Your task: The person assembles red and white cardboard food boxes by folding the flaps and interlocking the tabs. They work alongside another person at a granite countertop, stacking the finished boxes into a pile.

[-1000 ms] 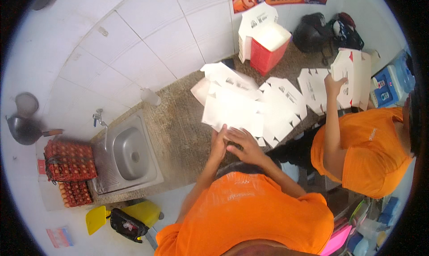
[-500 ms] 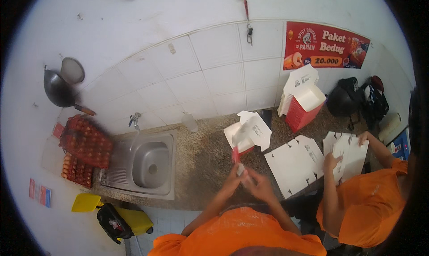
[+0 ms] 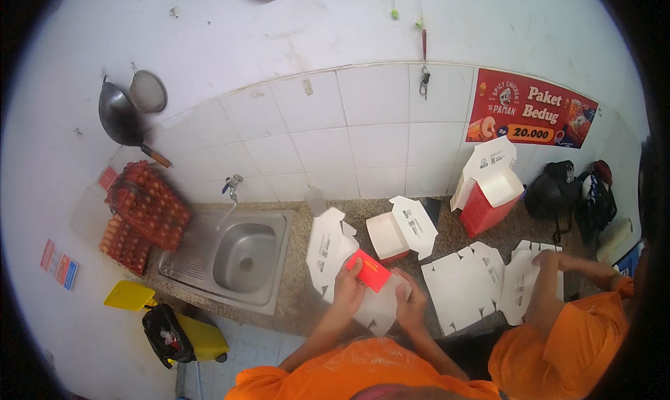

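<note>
A partly folded takeaway carton [image 3: 328, 255], white with a red panel, is between my hands above the counter. My left hand [image 3: 349, 290] is closed on it, thumb on the red panel [image 3: 371, 272]. On its right side my right hand [image 3: 412, 301] grips a white panel. Just beyond stands an open, erected carton [image 3: 385, 237] with its lid flap up. To the right of my right hand lie flat white carton sheets [image 3: 460, 286].
A stack of red cartons [image 3: 486, 208] stands against the wall. At right, a co-worker in orange [image 3: 569, 344] handles flat cartons. To the left are a steel sink [image 3: 276, 260], egg trays [image 3: 150, 205] and a yellow bin [image 3: 202, 334]. Dark bags [image 3: 555, 194] sit at the back right.
The carton between my hands, earlier a narrow blurred shape, is now spread wide with its red panel showing. My hands have moved apart. The whole view has shifted, so the wall shows lower.
</note>
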`<state>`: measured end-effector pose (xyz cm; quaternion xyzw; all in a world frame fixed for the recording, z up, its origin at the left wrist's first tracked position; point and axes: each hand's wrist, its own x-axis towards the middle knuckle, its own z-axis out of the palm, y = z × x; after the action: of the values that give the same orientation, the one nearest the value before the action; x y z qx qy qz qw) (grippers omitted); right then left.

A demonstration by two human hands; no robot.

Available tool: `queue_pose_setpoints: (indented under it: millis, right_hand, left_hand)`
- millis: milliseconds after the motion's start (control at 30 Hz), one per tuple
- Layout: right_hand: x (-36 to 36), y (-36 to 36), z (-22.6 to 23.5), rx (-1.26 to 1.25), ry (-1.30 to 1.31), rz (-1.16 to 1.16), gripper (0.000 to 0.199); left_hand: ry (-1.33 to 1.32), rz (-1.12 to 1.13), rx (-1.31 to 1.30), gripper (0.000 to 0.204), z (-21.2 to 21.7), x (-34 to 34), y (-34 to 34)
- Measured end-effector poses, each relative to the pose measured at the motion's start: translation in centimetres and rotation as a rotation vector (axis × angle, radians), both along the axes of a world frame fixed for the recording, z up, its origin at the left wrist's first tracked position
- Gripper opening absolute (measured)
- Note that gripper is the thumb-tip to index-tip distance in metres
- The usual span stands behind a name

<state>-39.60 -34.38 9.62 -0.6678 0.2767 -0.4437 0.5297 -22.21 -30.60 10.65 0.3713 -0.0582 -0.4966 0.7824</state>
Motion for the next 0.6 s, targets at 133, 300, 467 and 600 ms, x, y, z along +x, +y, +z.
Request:
queue_pose_setpoints:
  millis: [133,300,467,600]
  right_hand:
    - [0.3,-1.4,1.4,-0.568,0.206,-0.036,0.036]
    - [0.6,-2.9,1.8,-0.568,0.185,0.015,0.047]
    - [0.4,-1.9,2.5,-0.434,0.191,0.145,0.043]
    - [1.4,-1.6,0.7,-0.552,0.253,-0.093,0.039]
  left_hand:
    - [-0.091,0.078,0.044,0.019,0.1,-1.1,-0.2]
    - [-0.485,-0.069,0.13,0.024,0.9,-1.7,-0.5]
    - [-0.478,-0.143,0.097,0.038,1.0,-0.9,-0.3]
    - [-0.377,0.011,0.083,0.04,0.9,-4.2,-0.6]
